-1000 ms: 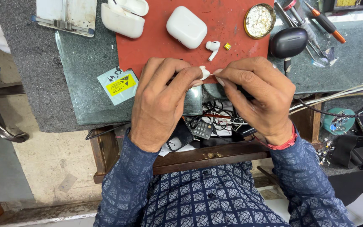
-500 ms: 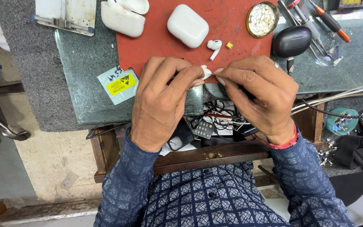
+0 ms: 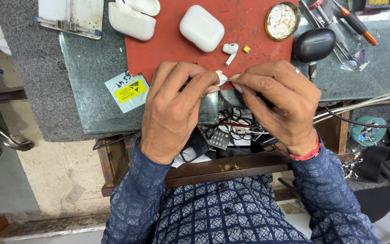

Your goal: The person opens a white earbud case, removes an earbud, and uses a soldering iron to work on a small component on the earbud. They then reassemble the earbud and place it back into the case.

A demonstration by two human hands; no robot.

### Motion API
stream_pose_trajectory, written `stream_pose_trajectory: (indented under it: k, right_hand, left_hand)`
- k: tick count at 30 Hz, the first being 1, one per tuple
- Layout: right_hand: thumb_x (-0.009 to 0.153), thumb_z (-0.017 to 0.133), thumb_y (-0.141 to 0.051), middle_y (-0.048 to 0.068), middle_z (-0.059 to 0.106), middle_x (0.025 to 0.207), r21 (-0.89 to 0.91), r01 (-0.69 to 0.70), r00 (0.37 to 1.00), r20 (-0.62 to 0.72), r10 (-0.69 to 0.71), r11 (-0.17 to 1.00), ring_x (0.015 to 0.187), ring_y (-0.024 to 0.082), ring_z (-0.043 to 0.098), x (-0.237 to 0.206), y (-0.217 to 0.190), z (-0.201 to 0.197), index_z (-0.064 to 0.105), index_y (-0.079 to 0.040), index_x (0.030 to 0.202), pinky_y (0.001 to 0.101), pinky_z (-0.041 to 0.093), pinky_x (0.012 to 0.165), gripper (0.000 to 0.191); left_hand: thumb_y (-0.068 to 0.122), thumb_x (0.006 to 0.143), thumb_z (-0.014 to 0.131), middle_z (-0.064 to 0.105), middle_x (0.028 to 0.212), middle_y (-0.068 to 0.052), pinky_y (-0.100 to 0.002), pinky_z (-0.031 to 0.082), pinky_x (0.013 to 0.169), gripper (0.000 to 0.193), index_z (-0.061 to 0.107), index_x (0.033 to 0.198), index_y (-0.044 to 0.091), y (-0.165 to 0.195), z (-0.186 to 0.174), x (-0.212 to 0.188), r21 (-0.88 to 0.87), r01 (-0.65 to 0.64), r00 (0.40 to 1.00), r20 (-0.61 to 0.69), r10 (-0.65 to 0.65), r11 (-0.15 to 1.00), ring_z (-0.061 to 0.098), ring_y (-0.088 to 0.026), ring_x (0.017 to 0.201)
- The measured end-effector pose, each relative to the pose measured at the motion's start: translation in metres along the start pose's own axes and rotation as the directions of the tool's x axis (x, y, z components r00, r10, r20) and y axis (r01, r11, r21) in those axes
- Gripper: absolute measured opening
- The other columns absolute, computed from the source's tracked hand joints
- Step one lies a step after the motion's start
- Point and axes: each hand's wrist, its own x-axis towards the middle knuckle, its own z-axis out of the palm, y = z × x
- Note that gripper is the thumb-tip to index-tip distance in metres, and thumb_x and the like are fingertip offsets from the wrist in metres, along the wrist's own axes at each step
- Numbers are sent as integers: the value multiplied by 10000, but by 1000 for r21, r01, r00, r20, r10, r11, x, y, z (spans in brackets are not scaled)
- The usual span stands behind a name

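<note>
At the bottom of the frame are the person's blue patterned sleeves, and just above them an open wooden drawer (image 3: 222, 167) crowded with tangled wires and a small black keypad part. Over its front edge the two hands meet in the middle of the frame. The left hand (image 3: 174, 110) is curled narrow, its thumb and forefinger pinched on a small white earbud (image 3: 221, 77). The right hand (image 3: 278, 101), with a red band at the wrist, is also pinched tight, its fingertips touching the earbud from the other side; whether it holds a fine tool there cannot be told.

Judging by how things lie, the work is in its middle: the earbud is in hand and being worked on, a second white earbud (image 3: 230, 49) waits loose on the red mat (image 3: 249, 20) just beyond the hands beside a tiny yellow part (image 3: 246, 49), and neither sits in a case.

Farther up, a closed white case (image 3: 201, 28) lies on the mat, an open white case (image 3: 132, 18) at the upper left of it, a round tin (image 3: 282, 20) and a black oval case (image 3: 314, 44) toward the upper right, with screwdrivers (image 3: 353, 22) beyond. The mat rests on a green glass bench top (image 3: 91, 77), which carries a yellow warning sticker (image 3: 127, 91). Grey carpet and bare concrete floor show at the left edge.
</note>
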Motion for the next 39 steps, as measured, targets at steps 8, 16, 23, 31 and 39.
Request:
stream_pose_trajectory:
  k: [8, 16, 23, 31, 39]
  right_hand:
    - [911, 820, 68, 98, 704, 995, -7, 25, 1000, -17, -25, 1000, 878, 213, 684, 2, -1, 0, 738, -12, 1083, 325, 531, 759, 207]
    - [972, 845, 41, 75, 718, 1015, 3, 4, 1000, -6, -4, 1000, 876, 184, 695, 2, -1, 0, 755, -39, 1133, 289, 534, 753, 201]
    - [913, 820, 73, 101, 703, 995, -5, 30, 999, -19, -31, 1000, 881, 215, 683, 4, -2, -1, 736, -9, 1080, 328, 533, 763, 204]
    - [884, 822, 81, 93, 696, 971, -38, 47, 999, -19, -48, 998, 873, 221, 682, 6, -5, -1, 739, -14, 1074, 337, 530, 754, 228]
    - [864, 833, 69, 72, 681, 945, -109, 91, 996, 9, -91, 990, 867, 219, 680, 10, -7, -2, 753, -33, 1083, 343, 530, 741, 254]
  left_hand:
    - [86, 959, 791, 620, 1075, -28, -390, 521, 916, 207, 712, 1150, 89, 1, -1, 0, -4, 5, 1000, 1, -5, 1000, 584, -247, 1065]
    - [81, 956, 794, 623, 1073, -26, -383, 523, 912, 205, 714, 1145, 87, 0, 0, 0, -4, 3, 1000, 1, -3, 1000, 584, -241, 1059]
    - [59, 945, 794, 627, 1085, -23, -383, 523, 918, 233, 711, 1161, 85, -1, 0, -1, -2, -5, 1000, 4, 5, 1000, 588, -241, 1062]
    - [58, 948, 790, 627, 1087, -27, -389, 517, 920, 232, 704, 1161, 84, 0, 0, 0, -1, -11, 1000, 3, 11, 1000, 589, -247, 1063]
    - [41, 949, 781, 625, 1083, -30, -395, 515, 918, 233, 698, 1162, 84, -1, 1, -1, -5, -11, 1000, -9, 11, 1000, 592, -253, 1060]
